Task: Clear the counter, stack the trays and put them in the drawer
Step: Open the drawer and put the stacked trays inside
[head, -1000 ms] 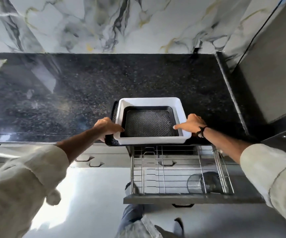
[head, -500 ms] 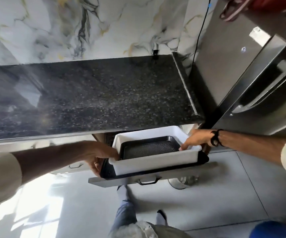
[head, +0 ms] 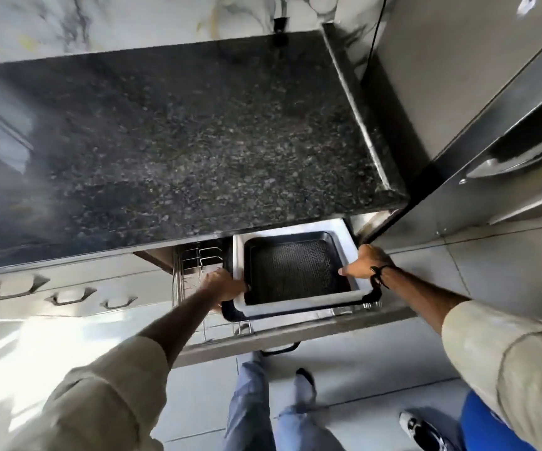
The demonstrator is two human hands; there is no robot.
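Observation:
A stack of trays sits down in the open drawer under the counter: a white tray with a small black textured tray nested inside, on a larger black tray whose rim shows at the front left. My left hand grips the stack's left edge. My right hand grips its right edge, with a black band on the wrist. The stack's back part lies under the black granite counter, which carries nothing.
The drawer holds a wire rack, seen left of the trays. A steel fridge stands right of the counter. Closed drawers with handles are at left. My legs and a blue object are on the tiled floor.
The tray stack went from the counter's front edge down into the open drawer, both hands still on its sides. My view swung right and lower.

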